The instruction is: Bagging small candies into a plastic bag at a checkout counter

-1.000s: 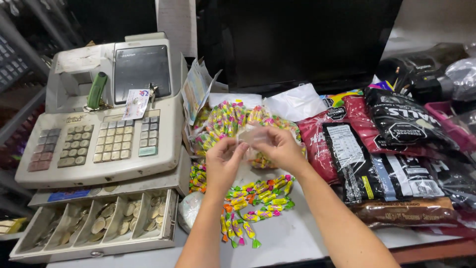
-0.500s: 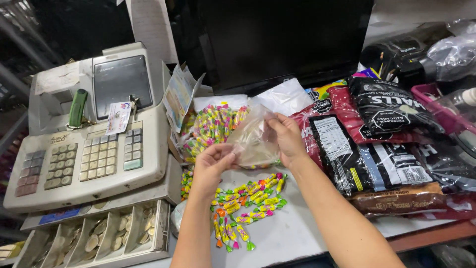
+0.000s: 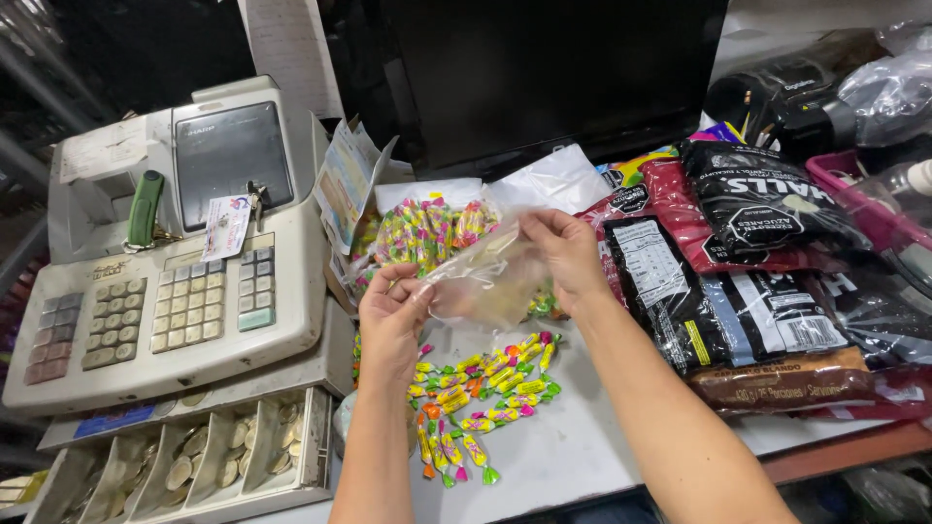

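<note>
We hold a thin, see-through plastic bag (image 3: 485, 281) up over the white counter (image 3: 573, 456). Our left hand (image 3: 391, 315) pinches one crinkly edge. Our right hand (image 3: 568, 254) pinches the other edge. Under the bag lie small candies (image 3: 481, 398) in shiny wrappers with twisted ends. More candies sit in a full bag (image 3: 427, 231) behind. A boxy grey cash register (image 3: 165, 291) stands on the left, its coin drawer (image 3: 184, 466) open. Shiny dark packets (image 3: 738, 281) lie on the right.

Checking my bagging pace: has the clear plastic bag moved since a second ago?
Yes. The clear plastic bag has risen and spread open, away from the loose candies, held between left hand and right hand.
</note>
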